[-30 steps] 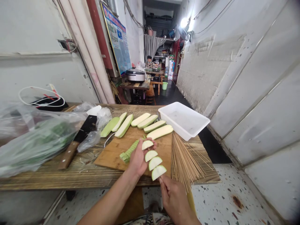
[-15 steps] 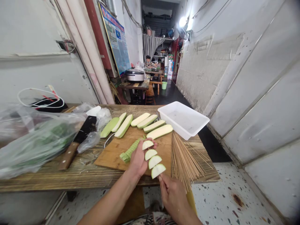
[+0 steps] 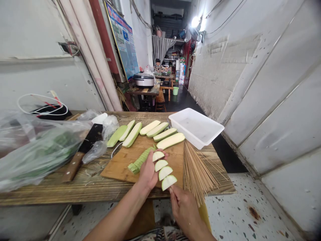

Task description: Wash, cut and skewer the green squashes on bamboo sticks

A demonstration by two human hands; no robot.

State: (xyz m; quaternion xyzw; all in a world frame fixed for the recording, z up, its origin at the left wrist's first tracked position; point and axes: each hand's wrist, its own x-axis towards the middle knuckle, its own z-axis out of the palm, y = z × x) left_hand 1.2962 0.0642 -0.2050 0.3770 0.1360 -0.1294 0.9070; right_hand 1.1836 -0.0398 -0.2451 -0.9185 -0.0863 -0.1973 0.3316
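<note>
My right hand (image 3: 184, 204) is closed on the near end of a skewer that carries several half-round zucchini slices (image 3: 165, 173), spaced out in a row. At the far end, my left hand (image 3: 148, 172) has its fingers around the last slice (image 3: 158, 155). Beside my left hand, a row of cut zucchini slices (image 3: 140, 160) lies on the wooden cutting board (image 3: 117, 165). Halved zucchini (image 3: 171, 141) rest along the board's far edge. A fanned bundle of bamboo skewers (image 3: 198, 170) lies right of the board.
A white plastic tub (image 3: 197, 127) stands at the table's back right. On the left are a cleaver (image 3: 84, 147) and a clear plastic bag with greens (image 3: 50, 150). Further back, a person (image 3: 157, 66) sits at another table. A rice-cooker-like appliance (image 3: 143, 80) stands on a nearer table.
Almost nothing differs. Both hands and the skewer of slices keep their place, with only a tiny shift of the view.
</note>
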